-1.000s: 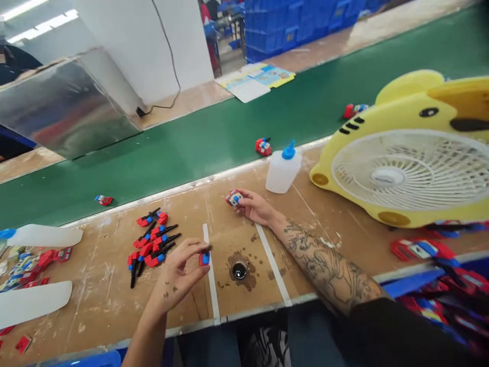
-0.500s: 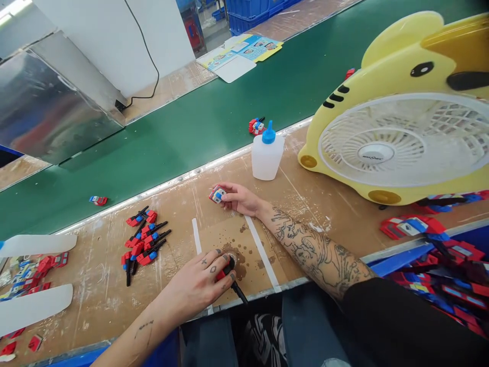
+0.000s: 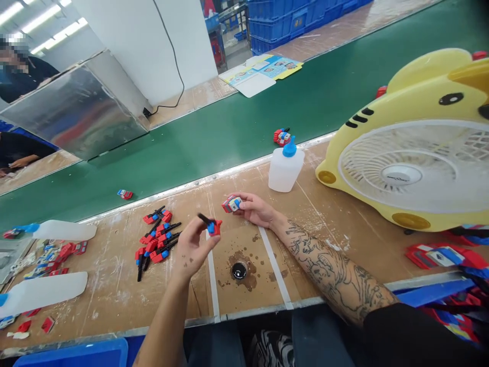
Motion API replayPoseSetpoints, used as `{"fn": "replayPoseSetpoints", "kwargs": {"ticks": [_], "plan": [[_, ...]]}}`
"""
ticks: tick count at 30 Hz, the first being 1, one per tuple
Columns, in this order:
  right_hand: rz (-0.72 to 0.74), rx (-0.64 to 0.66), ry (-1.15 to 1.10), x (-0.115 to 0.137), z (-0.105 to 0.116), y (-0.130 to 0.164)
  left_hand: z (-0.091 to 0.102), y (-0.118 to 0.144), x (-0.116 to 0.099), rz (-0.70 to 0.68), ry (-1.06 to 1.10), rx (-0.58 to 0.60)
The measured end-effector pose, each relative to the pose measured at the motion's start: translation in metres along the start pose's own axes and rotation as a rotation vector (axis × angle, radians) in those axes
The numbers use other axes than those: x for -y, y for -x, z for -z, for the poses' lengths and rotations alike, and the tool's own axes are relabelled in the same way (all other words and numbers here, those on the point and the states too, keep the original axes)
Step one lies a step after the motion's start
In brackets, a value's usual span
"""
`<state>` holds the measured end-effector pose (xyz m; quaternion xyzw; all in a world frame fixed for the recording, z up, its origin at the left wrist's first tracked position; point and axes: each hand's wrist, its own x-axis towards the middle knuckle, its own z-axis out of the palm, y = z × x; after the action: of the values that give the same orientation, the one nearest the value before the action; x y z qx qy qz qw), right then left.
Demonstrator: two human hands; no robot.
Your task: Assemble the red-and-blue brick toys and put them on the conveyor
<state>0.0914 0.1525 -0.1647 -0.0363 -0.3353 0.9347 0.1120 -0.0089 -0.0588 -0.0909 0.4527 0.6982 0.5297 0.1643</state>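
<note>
The left hand (image 3: 191, 250) pinched a red peg piece (image 3: 212, 226); the right hand (image 3: 255, 209), at two o'clock, gripped a toy block (image 3: 232, 203). They were not joined yet, I judge.

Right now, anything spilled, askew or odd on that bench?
Yes: dark stains and splatter ring the small black cup set into the cardboard mat near the bench front edge. Two white bottles lie on their sides at far left; another bottle stands upright.
</note>
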Motion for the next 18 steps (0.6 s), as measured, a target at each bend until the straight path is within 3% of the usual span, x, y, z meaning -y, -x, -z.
{"fn": "replayPoseSetpoints", "kwargs": {"ticks": [3, 5, 12, 18], "plan": [[0.003, -0.008, 0.004, 0.001, -0.001, 0.001, -0.013, -0.015, 0.019, 0.151, 0.315, -0.277], [0.003, -0.004, 0.007, 0.002, -0.002, 0.001, -0.020, -0.021, 0.027, 0.227, 0.395, -0.329], [0.029, 0.034, 0.078, -0.002, -0.002, 0.000, -0.031, -0.028, 0.034, 0.283, 0.417, -0.251], [0.198, -0.014, 0.368, -0.015, 0.003, -0.004, -0.035, -0.033, 0.028, 0.313, 0.318, -0.185]]}}
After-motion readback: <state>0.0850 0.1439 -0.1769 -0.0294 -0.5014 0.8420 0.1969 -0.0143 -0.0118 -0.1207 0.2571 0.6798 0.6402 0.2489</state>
